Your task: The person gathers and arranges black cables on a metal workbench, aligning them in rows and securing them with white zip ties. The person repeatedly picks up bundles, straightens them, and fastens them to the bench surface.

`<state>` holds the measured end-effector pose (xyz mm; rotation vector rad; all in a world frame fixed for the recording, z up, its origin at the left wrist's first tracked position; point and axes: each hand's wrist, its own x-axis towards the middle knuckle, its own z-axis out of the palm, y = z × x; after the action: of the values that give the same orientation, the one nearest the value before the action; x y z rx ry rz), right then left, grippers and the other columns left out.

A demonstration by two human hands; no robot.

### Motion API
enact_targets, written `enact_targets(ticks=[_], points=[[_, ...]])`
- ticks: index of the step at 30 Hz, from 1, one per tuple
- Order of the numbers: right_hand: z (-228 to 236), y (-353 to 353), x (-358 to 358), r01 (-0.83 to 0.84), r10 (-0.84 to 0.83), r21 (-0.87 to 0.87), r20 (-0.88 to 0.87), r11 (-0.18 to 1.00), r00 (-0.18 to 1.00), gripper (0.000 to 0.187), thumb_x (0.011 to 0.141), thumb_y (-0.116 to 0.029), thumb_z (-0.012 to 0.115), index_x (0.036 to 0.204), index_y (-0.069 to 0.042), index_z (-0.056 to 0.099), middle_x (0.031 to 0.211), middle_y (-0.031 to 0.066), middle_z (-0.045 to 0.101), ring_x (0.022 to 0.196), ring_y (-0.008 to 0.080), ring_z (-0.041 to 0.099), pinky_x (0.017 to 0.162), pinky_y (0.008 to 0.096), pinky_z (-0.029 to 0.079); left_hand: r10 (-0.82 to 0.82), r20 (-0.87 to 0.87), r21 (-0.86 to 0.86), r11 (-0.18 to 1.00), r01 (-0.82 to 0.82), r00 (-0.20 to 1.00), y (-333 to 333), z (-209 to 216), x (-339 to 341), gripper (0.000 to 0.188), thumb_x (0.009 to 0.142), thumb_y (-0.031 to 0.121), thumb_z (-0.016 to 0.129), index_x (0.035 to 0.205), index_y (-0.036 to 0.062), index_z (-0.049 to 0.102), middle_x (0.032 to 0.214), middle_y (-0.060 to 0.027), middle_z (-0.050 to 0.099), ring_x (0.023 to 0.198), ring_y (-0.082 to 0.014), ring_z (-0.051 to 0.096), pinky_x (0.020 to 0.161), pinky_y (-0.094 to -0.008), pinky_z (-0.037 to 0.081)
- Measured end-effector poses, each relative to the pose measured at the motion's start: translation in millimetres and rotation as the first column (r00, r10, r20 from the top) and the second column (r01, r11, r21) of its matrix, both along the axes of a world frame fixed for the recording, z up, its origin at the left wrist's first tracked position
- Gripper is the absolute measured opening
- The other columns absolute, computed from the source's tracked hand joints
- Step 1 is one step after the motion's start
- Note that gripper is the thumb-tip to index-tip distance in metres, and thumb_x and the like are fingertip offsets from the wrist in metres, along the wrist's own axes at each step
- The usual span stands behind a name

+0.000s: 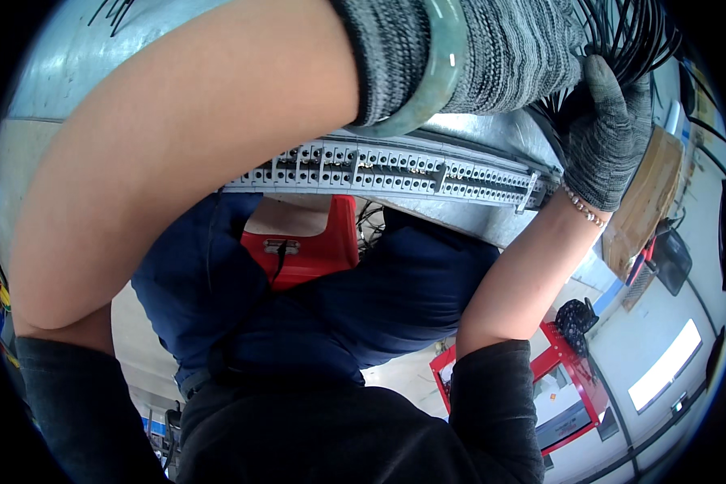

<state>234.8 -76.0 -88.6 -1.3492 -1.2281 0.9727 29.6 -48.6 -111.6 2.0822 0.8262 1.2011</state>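
Note:
Black wires (633, 32) form a thick loose bundle at the upper right. My right hand (609, 145), in a grey knit glove, is closed round the bundle with its thumb pointing up. Stretched across the top, my left arm brings my left hand (532, 52), gloved in the same grey knit, against the wires; its fingers are hidden. A green bangle (444, 73) circles the left glove's cuff. Below both hands runs a long grey terminal strip (395, 171) with rows of screw holes, fixed along a metal panel (480, 219).
A red plastic stool (315, 250) stands beyond my knees, with loose cables on the floor beside it. At right are a piece of cardboard (649, 198), a red-handled tool (641, 262) and a red-framed cart (577, 379) with a dark cloth item (577, 323).

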Motion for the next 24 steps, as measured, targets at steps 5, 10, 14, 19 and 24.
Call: enact_targets(ticks=[5,10,14,19,24], points=[[1,0,-2,-0.191,0.196,0.070,-0.075,0.979,0.978,0.024,0.079,0.001,0.065,0.103,0.002,0.061,0.088,0.0115,0.066,0.079,0.0191,0.063,0.078,0.0291,0.050,0.004,0.002,0.003,1.000,-0.004,1.000,7,5,5,0.024,0.090,0.031,0.059,0.090,0.0067,0.061,0.065,-0.0020,0.055,0.060,-0.0119,0.054,0.051,-0.0271,0.044],[3,-1,4,-0.192,0.199,0.087,-0.090,0.978,0.976,0.024,0.079,0.001,0.065,0.102,0.004,0.061,0.085,0.0120,0.066,0.079,0.0195,0.063,0.078,0.0286,0.050,-0.024,-0.003,0.017,1.000,0.024,1.000,3,7,6,0.025,0.090,0.032,0.059,0.089,0.0069,0.061,0.064,-0.0016,0.054,0.059,-0.0115,0.053,0.050,-0.0269,0.043],[1,0,9,-0.204,0.208,0.055,-0.084,0.977,0.975,0.027,0.078,0.002,0.066,0.104,0.004,0.060,0.088,0.0124,0.066,0.080,0.0198,0.063,0.078,0.0281,0.049,-0.020,-0.019,0.026,0.999,0.020,1.000,4,9,6,0.025,0.090,0.032,0.060,0.089,0.0071,0.061,0.063,-0.0013,0.054,0.058,-0.0111,0.053,0.049,-0.0267,0.043],[0,-7,-7,-0.257,0.257,0.006,-0.030,0.966,0.966,0.032,0.078,0.000,0.069,0.108,0.001,0.061,0.094,0.0099,0.066,0.082,0.0167,0.062,0.077,0.0271,0.048,-0.016,-0.045,0.065,0.998,0.019,0.999,13,11,13,0.026,0.089,0.033,0.060,0.088,0.0074,0.061,0.062,-0.0009,0.054,0.057,-0.0107,0.053,0.048,-0.0265,0.043],[2,-3,-13,-0.194,0.193,-0.001,0.117,0.981,0.974,0.028,0.090,-0.026,0.062,0.104,-0.001,0.064,0.095,0.0059,0.066,0.084,0.0143,0.061,0.080,0.0243,0.048,0.068,-0.146,0.120,0.992,-0.050,0.987,27,8,9,0.026,0.089,0.034,0.061,0.087,0.0076,0.061,0.061,-0.0004,0.053,0.056,-0.0102,0.052,0.047,-0.0263,0.042]])
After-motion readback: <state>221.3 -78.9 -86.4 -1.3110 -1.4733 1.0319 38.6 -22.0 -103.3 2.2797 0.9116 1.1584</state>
